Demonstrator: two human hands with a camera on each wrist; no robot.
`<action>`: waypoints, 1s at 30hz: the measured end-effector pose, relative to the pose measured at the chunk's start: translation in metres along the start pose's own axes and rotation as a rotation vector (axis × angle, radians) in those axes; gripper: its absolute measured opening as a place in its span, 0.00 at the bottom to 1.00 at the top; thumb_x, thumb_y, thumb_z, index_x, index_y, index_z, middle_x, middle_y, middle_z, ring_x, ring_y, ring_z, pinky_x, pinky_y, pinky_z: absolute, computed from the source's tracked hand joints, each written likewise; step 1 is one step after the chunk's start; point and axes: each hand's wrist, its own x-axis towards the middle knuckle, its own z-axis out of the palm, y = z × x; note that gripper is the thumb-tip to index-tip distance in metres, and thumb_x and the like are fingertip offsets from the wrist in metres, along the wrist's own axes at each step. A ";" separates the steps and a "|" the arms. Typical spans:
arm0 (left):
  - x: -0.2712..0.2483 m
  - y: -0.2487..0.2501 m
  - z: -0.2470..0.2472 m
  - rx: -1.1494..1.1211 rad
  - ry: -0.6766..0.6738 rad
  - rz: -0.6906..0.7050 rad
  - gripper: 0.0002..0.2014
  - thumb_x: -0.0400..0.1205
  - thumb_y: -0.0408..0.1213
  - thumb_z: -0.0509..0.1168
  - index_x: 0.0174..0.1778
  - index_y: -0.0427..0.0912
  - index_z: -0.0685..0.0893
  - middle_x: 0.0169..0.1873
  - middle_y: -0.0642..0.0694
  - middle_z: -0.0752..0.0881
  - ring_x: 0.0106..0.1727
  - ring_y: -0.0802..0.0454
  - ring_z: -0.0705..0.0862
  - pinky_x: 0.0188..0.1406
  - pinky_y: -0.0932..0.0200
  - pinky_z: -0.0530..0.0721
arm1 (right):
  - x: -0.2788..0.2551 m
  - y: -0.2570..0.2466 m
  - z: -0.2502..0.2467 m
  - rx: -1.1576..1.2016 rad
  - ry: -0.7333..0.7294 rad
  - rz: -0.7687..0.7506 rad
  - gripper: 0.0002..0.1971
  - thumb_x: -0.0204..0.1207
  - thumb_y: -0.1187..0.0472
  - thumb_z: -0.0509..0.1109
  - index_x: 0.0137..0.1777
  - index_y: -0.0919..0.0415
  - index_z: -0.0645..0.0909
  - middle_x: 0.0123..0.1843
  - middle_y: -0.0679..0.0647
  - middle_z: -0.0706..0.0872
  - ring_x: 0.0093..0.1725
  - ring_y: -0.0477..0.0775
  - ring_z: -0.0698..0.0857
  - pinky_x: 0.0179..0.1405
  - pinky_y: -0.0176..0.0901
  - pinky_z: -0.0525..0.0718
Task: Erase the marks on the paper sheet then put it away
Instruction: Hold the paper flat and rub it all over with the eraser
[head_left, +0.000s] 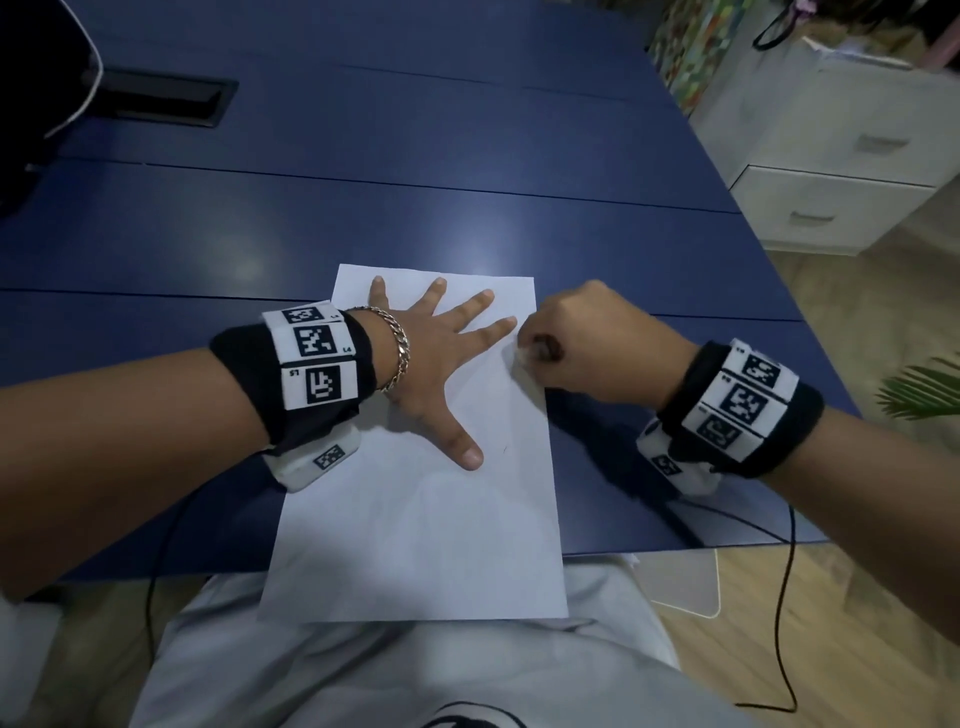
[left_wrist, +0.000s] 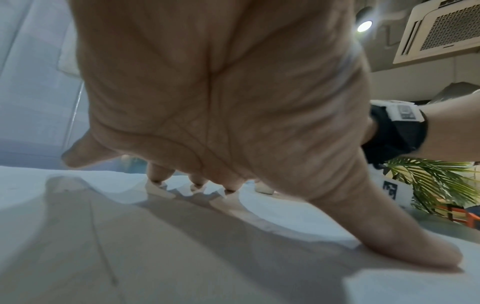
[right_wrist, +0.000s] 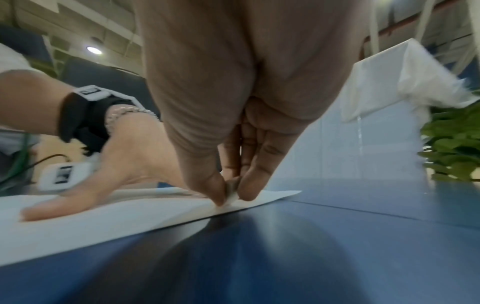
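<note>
A white paper sheet (head_left: 415, 519) lies on the blue table (head_left: 363, 208), its near end hanging over the table's front edge. My left hand (head_left: 436, 358) is spread flat on the sheet's upper half, fingers straight and pressing it down. My right hand (head_left: 524, 356) pinches a small white eraser (right_wrist: 232, 195) between thumb and fingers and holds it against the sheet's right edge, beside my left index fingertip. A short faint pencil mark (head_left: 505, 448) shows right of my left thumb. In the left wrist view a long faint line (left_wrist: 103, 242) runs across the paper (left_wrist: 182, 267).
A black cable hatch (head_left: 161, 98) is set in the table at the far left, next to a dark object (head_left: 31, 104). White drawers (head_left: 841, 202) stand to the right of the table, with a green plant (head_left: 924, 389) nearer. Cables hang from both wrists.
</note>
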 end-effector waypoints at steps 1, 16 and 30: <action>0.000 0.000 0.000 -0.005 -0.002 -0.001 0.79 0.44 0.92 0.65 0.81 0.73 0.20 0.85 0.63 0.20 0.89 0.35 0.25 0.72 0.04 0.38 | -0.003 -0.004 0.001 -0.008 -0.010 -0.023 0.07 0.74 0.58 0.67 0.38 0.57 0.85 0.32 0.51 0.83 0.32 0.56 0.81 0.37 0.58 0.86; 0.002 -0.001 0.001 -0.007 -0.007 -0.006 0.79 0.42 0.92 0.63 0.80 0.75 0.19 0.84 0.64 0.19 0.88 0.35 0.23 0.72 0.04 0.38 | -0.017 -0.020 0.001 0.023 -0.176 -0.152 0.07 0.73 0.54 0.68 0.40 0.53 0.86 0.34 0.49 0.85 0.33 0.53 0.83 0.36 0.52 0.85; -0.021 0.002 0.020 -0.116 0.201 0.125 0.74 0.60 0.92 0.56 0.91 0.52 0.29 0.89 0.55 0.26 0.90 0.44 0.27 0.88 0.26 0.37 | -0.013 0.020 -0.006 0.207 0.042 -0.036 0.07 0.79 0.53 0.76 0.53 0.50 0.93 0.41 0.41 0.92 0.38 0.41 0.88 0.42 0.34 0.86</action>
